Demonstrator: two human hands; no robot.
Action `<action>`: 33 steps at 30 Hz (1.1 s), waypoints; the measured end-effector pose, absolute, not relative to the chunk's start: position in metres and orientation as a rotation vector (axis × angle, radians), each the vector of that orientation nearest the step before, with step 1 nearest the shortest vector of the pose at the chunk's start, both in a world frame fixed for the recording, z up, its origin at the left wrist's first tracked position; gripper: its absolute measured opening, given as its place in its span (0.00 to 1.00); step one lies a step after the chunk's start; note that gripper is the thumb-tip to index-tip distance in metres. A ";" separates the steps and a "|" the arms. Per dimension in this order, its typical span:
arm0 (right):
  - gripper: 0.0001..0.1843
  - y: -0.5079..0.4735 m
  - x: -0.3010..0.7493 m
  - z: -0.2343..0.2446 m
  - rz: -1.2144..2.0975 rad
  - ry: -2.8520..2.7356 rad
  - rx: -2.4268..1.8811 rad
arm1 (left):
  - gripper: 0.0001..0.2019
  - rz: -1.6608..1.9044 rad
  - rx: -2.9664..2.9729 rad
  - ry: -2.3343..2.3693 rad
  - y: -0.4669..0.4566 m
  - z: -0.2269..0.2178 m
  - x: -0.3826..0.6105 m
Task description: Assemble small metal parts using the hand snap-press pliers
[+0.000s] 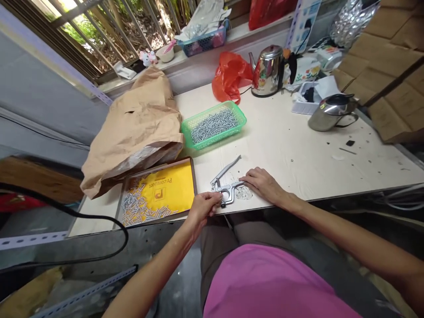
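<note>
A pair of grey hand pliers (228, 167) with a spring and a curved jaw lies on the table near its front edge, handles spread apart. My left hand (204, 206) is closed in a pinch at the jaw end; whatever sits between its fingertips is too small to make out. On the other side, my right hand (263, 184) has its fingers closed on the end of the lower handle. Left of the pliers is a dark-rimmed tray (194, 179) with a yellow sheet (179, 183) and many small silvery metal pieces (139, 203).
Behind the pliers stands a green basket (243, 118) of similar metal pieces. A brown paper sack (139, 115) slumps at the left. Further back are a red plastic bag (230, 75) and a kettle (270, 70); a metal pitcher (327, 114) stands at the right.
</note>
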State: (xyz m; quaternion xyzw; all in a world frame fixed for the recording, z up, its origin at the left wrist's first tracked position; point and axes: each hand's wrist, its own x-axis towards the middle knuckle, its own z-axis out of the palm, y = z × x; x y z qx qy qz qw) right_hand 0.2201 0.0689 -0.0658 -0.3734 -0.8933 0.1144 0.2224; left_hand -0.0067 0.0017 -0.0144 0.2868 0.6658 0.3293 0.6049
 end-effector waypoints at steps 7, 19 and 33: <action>0.12 0.069 0.220 -0.067 0.283 -2.469 -1.049 | 0.22 0.770 0.618 1.577 0.001 -0.020 -0.007; 0.10 0.070 0.220 -0.068 0.226 -2.480 -1.044 | 0.14 0.517 0.717 1.684 0.004 -0.018 -0.009; 0.13 0.101 0.215 -0.029 0.137 -2.712 -1.023 | 0.17 0.371 0.758 1.650 0.000 -0.009 -0.003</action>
